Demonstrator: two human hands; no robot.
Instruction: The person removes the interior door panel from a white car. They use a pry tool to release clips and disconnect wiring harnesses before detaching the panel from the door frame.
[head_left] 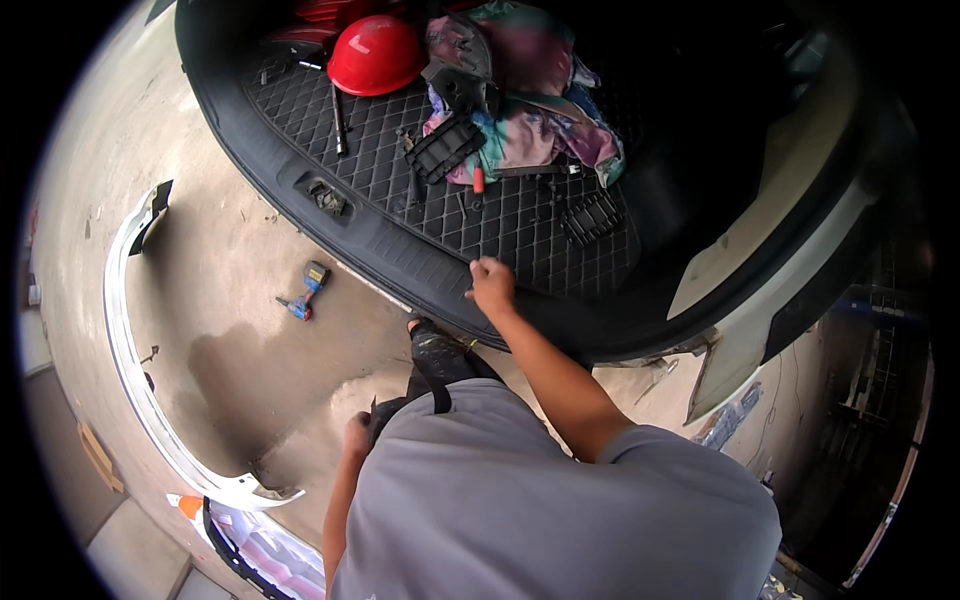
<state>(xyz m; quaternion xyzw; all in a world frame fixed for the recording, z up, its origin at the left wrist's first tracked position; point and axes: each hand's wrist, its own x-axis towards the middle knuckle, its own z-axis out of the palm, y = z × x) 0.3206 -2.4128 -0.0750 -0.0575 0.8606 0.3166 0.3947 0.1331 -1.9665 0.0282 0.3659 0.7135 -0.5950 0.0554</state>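
Right grip [491,286] was curled closed at the trunk sill [398,235]; beyond it lay a slotted black part [591,218]; left grip's [358,434] state was unclear.

A blue and black cordless power tool [306,298] lies on the concrete floor [205,245], a curved white panel [128,350] to its left. A red helmet [376,55] sits near a crumpled multicoloured cloth [530,137], with a black ribbed part [445,150] against the cloth's edge.

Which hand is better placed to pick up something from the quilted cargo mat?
Probably the right hand: it is forward, over the trunk sill, close to the quilted cargo mat. The left hand is beside the waist, farther away.
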